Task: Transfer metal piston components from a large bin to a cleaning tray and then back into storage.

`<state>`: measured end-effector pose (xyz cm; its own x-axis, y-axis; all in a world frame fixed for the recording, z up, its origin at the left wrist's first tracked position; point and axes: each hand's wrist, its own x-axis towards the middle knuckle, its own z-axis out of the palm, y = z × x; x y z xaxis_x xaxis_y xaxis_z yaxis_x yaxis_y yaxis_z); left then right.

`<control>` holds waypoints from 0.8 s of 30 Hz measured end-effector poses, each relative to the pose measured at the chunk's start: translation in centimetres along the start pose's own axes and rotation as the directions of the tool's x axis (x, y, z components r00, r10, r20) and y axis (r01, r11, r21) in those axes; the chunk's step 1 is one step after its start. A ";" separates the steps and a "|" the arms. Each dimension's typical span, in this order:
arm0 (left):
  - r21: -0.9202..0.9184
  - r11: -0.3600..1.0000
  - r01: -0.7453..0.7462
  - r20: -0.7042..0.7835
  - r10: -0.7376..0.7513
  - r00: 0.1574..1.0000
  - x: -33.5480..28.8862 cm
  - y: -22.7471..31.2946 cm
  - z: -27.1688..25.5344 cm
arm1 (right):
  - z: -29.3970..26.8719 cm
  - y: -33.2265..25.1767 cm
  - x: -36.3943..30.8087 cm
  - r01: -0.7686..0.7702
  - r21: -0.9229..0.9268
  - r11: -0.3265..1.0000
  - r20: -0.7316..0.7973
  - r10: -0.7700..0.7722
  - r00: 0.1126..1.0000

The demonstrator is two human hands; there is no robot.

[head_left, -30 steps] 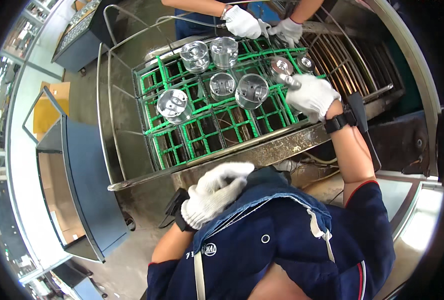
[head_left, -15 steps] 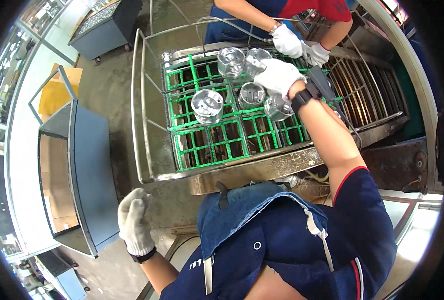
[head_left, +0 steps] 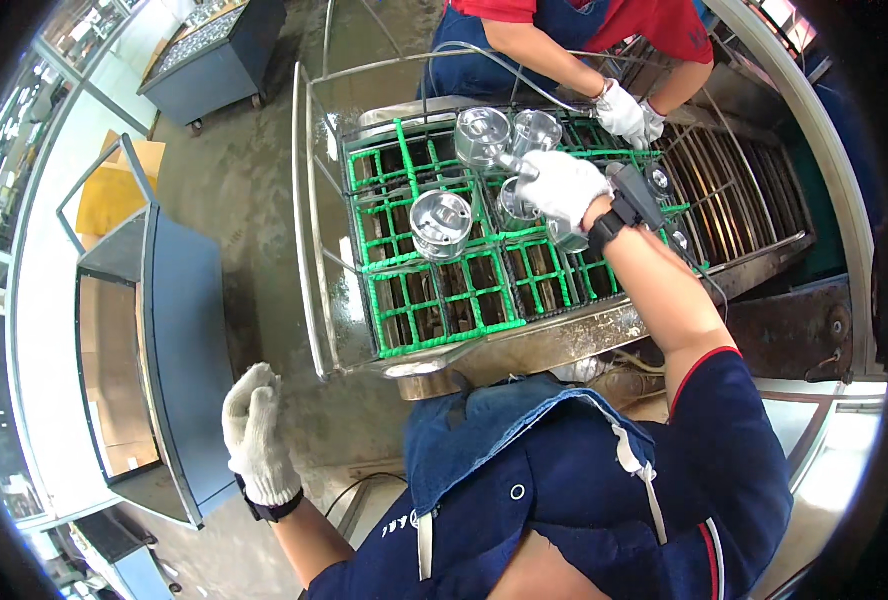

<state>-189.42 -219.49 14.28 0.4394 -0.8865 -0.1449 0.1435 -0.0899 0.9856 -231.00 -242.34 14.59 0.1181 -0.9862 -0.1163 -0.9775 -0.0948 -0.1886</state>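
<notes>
Several shiny metal pistons stand upright on a green-wrapped grid (head_left: 444, 335). One piston (head_left: 440, 225) stands by itself toward the left, and another piston (head_left: 483, 138) is at the far side. My gloved right hand (head_left: 562, 186) reaches over the group with bent fingers. From it a narrow grey tip points left toward the pistons; whether this is a tool or a gloved fingertip I cannot make out. The hand partly covers a piston (head_left: 514, 203) beneath it. Away from the grid, my gloved left hand (head_left: 261, 435) hangs at lower left, fingers curled together around nothing.
A metal rail (head_left: 309, 240) surrounds the grid's left side. Opposite me, a co-worker's gloved hands (head_left: 629, 115) meet at the far edge, near a row of bars (head_left: 724, 200). A blue-grey cart (head_left: 184, 350) stands at left. A thin hose (head_left: 464, 45) loops over the far side.
The grid and pistons sit slightly farther right and lower in the picture. My right hand has shifted slightly right and down, my left hand slightly left. The co-worker's hands have come together.
</notes>
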 end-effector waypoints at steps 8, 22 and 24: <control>0.281 0.957 -0.071 0.211 0.011 0.977 -0.3 -0.2 5.8 | 1.7 0.4 -0.9 0.033 0.043 0.999 -0.133 -0.028 0.991; 0.507 0.809 -0.298 0.095 0.291 0.952 0.5 4.5 8.5 | -4.0 5.6 -10.5 -0.064 0.333 0.941 0.253 -0.024 0.967; 0.690 0.514 -0.509 0.300 0.437 0.848 1.8 6.5 10.4 | -4.7 6.9 -11.8 -0.273 0.455 0.848 0.450 0.045 0.892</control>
<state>-196.92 -226.45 21.36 0.1693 -0.9270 0.3346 -0.7619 0.0923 0.6411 -240.00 -231.98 19.23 0.1400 -0.8224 -0.5513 -0.7812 0.2504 -0.5719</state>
